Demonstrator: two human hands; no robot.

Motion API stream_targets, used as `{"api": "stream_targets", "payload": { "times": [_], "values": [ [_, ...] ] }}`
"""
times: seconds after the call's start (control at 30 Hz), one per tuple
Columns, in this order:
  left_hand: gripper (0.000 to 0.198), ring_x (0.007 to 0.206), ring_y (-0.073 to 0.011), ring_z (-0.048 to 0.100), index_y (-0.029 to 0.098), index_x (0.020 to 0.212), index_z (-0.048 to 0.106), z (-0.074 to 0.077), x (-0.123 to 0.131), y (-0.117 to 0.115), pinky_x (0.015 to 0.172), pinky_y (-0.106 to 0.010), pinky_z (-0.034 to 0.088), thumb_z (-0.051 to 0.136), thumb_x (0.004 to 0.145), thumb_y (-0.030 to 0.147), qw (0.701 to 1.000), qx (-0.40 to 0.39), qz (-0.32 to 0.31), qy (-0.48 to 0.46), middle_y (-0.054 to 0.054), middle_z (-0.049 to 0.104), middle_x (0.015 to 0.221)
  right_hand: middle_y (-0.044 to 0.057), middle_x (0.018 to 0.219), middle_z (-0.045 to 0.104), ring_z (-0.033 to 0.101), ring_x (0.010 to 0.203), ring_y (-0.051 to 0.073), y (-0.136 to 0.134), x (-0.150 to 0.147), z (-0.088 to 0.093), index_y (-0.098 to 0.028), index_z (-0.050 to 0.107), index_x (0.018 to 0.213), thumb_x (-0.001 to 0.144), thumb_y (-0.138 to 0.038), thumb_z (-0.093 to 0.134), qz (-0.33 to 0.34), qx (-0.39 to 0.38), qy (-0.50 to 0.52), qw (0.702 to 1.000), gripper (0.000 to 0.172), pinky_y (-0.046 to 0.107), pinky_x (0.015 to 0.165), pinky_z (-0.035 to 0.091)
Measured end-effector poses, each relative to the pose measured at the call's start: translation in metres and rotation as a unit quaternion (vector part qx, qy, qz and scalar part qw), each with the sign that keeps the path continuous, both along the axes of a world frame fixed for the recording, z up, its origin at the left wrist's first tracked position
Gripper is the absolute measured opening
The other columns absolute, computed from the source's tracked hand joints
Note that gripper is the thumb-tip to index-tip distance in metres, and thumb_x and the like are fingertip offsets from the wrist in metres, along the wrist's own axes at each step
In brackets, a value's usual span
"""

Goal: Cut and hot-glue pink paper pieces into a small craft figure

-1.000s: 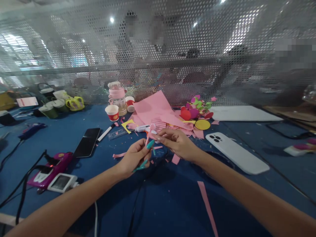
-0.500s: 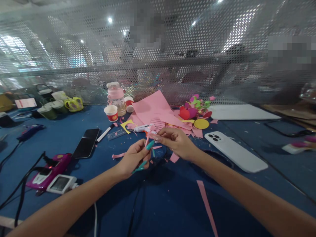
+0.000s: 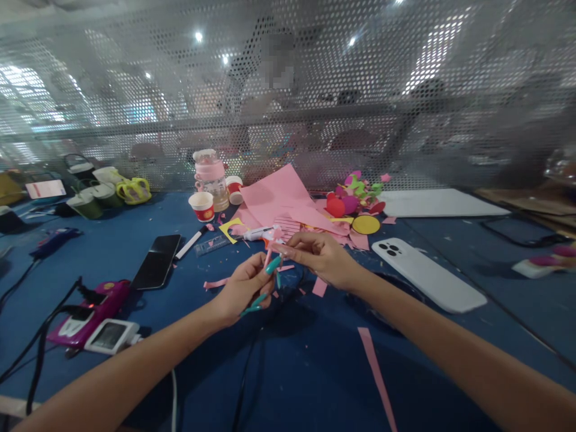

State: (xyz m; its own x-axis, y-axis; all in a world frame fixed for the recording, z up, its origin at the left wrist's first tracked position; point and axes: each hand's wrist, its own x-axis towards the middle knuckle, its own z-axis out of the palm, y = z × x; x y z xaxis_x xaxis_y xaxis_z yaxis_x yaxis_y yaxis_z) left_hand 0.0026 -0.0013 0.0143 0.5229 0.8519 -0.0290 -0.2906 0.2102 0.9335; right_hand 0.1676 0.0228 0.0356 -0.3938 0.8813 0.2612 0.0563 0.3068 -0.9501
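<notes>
Here, above the middle of the blue tabletop [image 3: 306, 378], a small, narrow pink piece, apparently paper or thin foam, [image 3: 269, 257] is held up between two hands. The left hand [image 3: 245, 288] is curled, its thumb and fingers pressed on the lower part; the right hand [image 3: 326, 259] is brought close, thumb and forefinger pinched at the upper end. Something teal [image 3: 272, 264] is seen at the left thumb; whether nail or tool cannot be told.

Very light, this piece, by the look of it: soft, easily bent, and likely to be creased or torn if squeezed hard. It is probably best gripped lightly by its edges, with the lower stem steadied.

And the count: one large flat pink sheet [image 3: 279, 189] is spread on top of the scraps behind; one white glue gun with orange parts [image 3: 256, 234] is laid just in front. Two red-and-white paper cups [image 3: 202, 207] are seen, beside one clear bottle with a pink collar [image 3: 211, 180]. Two phones are counted, one black [image 3: 157, 261], one white [image 3: 427, 276]. One long pink strip [image 3: 377, 375] is left nearer the front; the smaller scraps overlap too much to be counted.
</notes>
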Motion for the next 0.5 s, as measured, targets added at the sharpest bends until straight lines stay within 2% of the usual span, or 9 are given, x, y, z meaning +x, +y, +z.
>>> {"api": "stream_targets", "payload": {
  "times": [0.5],
  "values": [
    [0.033,0.032,-0.0006,0.031,0.017,0.071,0.042,-0.0013,0.0004,0.0022,0.033,-0.011,0.029,0.066,0.067,0.039,1.000,0.005,-0.003,-0.006,0.010,0.041,0.043,-0.009,0.042,0.037,0.024,0.036,0.003,-0.0004,0.0029,0.0025,-0.016,0.057,0.065,0.071,-0.041,0.060,0.027,-0.021,0.011,0.999,0.027,0.021,0.036,0.017]
  ]
}}
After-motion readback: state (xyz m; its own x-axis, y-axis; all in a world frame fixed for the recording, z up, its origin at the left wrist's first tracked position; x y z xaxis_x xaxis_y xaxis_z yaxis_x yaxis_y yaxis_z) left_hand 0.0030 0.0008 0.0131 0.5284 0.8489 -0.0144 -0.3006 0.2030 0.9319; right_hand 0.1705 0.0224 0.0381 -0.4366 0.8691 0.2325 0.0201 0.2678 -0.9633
